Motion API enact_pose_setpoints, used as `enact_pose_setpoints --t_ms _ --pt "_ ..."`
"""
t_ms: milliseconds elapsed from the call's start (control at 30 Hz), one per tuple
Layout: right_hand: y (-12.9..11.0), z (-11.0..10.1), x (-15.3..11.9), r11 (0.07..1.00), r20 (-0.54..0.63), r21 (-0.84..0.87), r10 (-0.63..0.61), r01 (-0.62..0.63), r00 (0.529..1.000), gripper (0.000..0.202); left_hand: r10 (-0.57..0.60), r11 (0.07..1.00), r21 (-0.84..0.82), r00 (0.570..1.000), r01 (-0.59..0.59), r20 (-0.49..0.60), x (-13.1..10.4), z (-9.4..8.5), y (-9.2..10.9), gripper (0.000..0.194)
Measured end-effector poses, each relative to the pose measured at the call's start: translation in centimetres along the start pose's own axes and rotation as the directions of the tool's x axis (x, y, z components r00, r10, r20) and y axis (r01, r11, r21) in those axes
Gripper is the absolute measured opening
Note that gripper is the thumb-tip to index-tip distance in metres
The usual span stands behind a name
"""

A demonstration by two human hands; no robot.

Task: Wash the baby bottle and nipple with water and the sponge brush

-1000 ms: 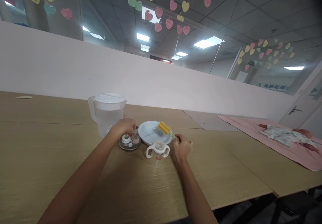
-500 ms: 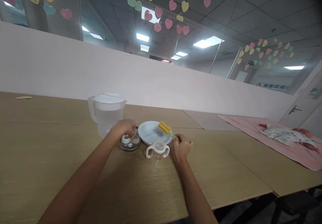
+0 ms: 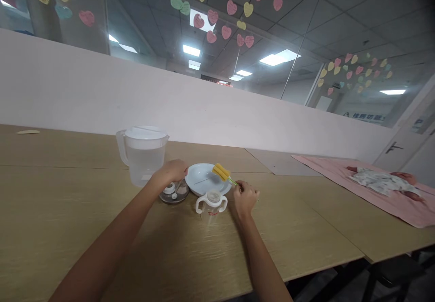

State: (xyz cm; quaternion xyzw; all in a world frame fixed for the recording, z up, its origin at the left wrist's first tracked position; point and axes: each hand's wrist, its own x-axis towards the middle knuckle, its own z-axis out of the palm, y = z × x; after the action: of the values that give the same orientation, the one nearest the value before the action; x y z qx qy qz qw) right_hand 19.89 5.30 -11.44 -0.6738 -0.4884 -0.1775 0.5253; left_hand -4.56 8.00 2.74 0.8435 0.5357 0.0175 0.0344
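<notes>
Your right hand (image 3: 246, 198) is closed around the green handle of the sponge brush (image 3: 221, 173), whose yellow head sits over the right side of the white bowl (image 3: 194, 183); whether it touches the rim, you can't tell from this angle. Your left hand (image 3: 174, 170) has its fingers bent at the far edge of the metal tray (image 3: 166, 199), right by the bowl's left rim; whether it grips anything is hidden.

The two-handled bottle (image 3: 210, 210) stands upright and uncapped on the table (image 3: 190, 256), just on your side of the bowl and between your forearms. That is the likeliest casualty: a low sweep of the right wrist could catch its near handle and tip it over. Pulling the bowl toward you could also shove it.

Watch the tray too. Small white parts lie in it beneath your left hand, and a dragging finger or a tug on the tray's edge could scatter them. The lidded pitcher (image 3: 147, 161) stands just beyond your left forearm, so a backward swing of that arm could bump it. If the brush head is wet, a loose grip on the thin handle might let it twist and drip onto the table.
</notes>
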Motion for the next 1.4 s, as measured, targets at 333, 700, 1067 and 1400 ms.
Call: enact_pose_setpoints --t_ms 333,700,1067,1400 --pt "0.6 0.2 0.5 0.986 -0.100 0.151 0.087 -0.072 0.991 0.025 0.425 0.872 -0.298 0.903 -0.389 0.063 -2.4 1.4 6.2 0.046" --pt "-0.5 -0.4 0.2 0.955 -0.112 0.233 0.213 -0.182 0.971 0.036 0.463 0.791 -0.404 0.881 -0.459 -0.096 -3.0 -0.1 5.8 0.046" --pt "-0.8 -0.7 -0.4 0.959 -0.122 0.282 0.038 -0.003 0.992 0.050 0.094 0.660 -0.604 0.847 -0.446 -0.523 0.3 0.8 4.2 0.060" --pt "-0.6 -0.9 -0.5 0.916 -0.011 0.099 -0.389 0.388 0.921 0.040 0.177 0.942 -0.109 0.745 -0.318 -0.643 1.2 1.4 2.8 0.048"
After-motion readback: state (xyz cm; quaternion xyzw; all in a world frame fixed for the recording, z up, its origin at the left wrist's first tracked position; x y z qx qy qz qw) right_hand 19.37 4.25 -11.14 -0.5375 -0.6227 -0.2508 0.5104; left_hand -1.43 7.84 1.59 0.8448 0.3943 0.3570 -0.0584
